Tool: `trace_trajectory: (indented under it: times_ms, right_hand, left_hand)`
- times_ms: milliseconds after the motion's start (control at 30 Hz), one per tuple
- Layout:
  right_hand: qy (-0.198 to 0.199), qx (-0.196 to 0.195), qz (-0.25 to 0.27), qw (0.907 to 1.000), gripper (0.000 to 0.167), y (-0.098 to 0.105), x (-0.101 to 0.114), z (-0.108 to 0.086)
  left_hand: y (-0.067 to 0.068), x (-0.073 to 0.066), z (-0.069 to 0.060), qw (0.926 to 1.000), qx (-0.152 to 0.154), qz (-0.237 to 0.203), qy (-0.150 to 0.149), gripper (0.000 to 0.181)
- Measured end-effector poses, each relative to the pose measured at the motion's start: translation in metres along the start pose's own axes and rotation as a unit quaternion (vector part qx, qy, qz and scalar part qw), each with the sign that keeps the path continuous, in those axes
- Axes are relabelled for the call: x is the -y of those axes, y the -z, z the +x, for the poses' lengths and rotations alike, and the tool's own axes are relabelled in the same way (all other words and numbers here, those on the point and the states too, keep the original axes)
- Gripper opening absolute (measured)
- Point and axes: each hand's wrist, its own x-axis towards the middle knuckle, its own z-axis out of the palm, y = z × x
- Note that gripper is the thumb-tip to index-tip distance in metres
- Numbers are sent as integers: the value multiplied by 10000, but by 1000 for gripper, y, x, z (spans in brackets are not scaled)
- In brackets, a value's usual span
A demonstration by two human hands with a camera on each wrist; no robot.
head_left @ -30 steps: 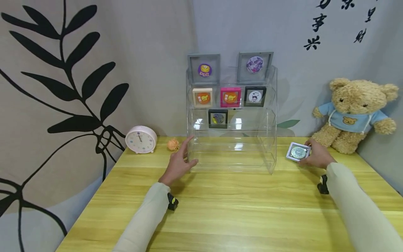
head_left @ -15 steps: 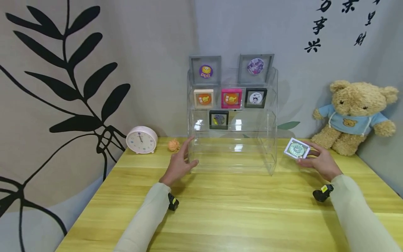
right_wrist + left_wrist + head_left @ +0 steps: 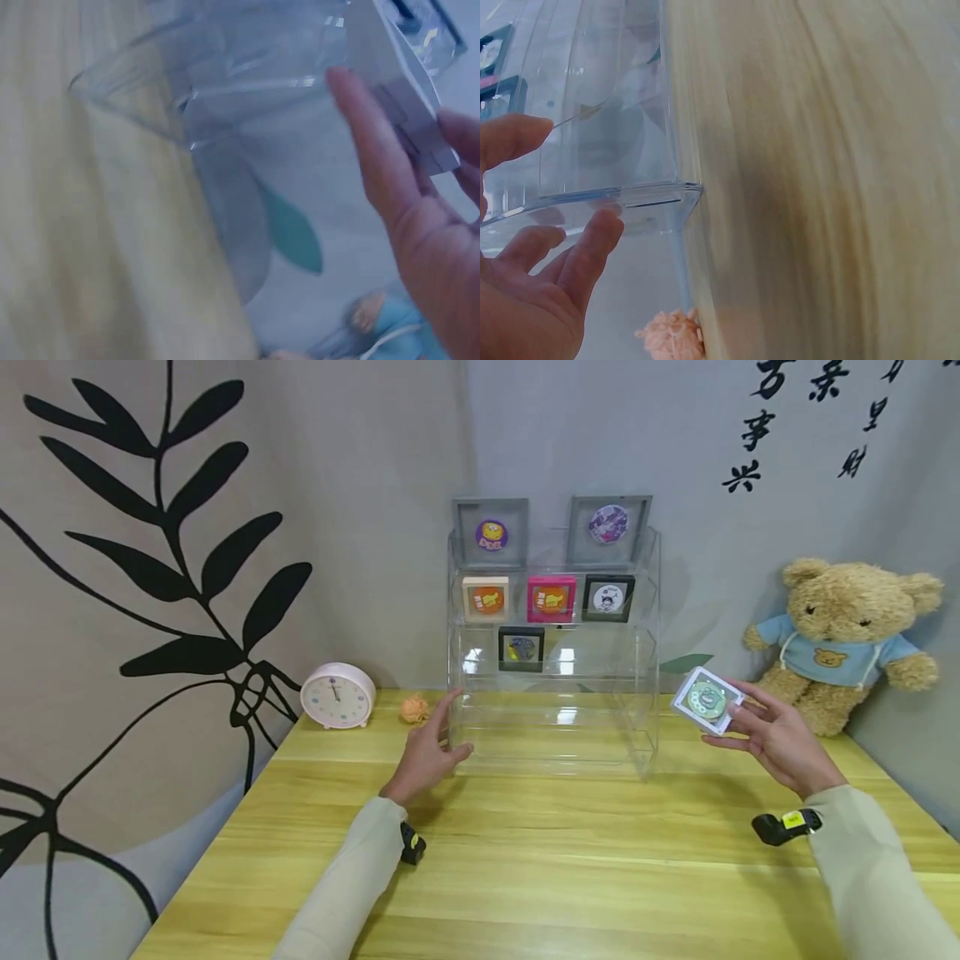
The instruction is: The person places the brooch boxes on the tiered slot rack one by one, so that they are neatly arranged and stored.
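Note:
My right hand [image 3: 783,739] holds a small square pale-lavender display frame [image 3: 707,700] with a round green badge inside. It is raised over the table and tilted. In the right wrist view the frame's white side [image 3: 401,112] lies between thumb and fingers. My left hand [image 3: 423,756] is at the left side of a clear acrylic tiered display rack [image 3: 555,768], fingers spread and relaxed; a fingertip appears to touch the outer side panel [image 3: 652,196]. On the rack stand two large grey frames [image 3: 491,531], a cream frame [image 3: 486,600], a pink frame [image 3: 551,600] and two black frames [image 3: 521,649].
A pink round clock [image 3: 337,695] and a small orange fuzzy ball [image 3: 414,708] stand left of the rack. At the right, a teddy bear [image 3: 840,635] in a blue top sits against the wall. Everything stands on a wooden table [image 3: 555,877].
My right hand has lifted the lavender frame up from the table beside the bear and turned it more upright. The left hand stays at the rack's side.

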Motion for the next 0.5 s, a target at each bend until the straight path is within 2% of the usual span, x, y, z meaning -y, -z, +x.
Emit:
trace_trajectory:
  times_ms: [100, 267, 400, 500]
  right_hand:
    - [160, -2, -308, 9994, 48, -11, 7, 5]
    - [162, -213, -1029, 9943, 40, -27, 19, 10]
    - [119, -360, -1252, 9914, 33, -41, 29, 17]
    - [22, -718, -1967, 9778, 31, -53, 37, 27]
  left_hand:
    - [1, 0, -1, 10000, -21, -26, 37, 88]
    - [1, 1, -1, 10000, -24, -78, 53, 90]
    - [1, 2, -1, 10000, 29, -90, 27, 89]
    - [0, 2, 0, 10000, 7, -71, 3, 90]
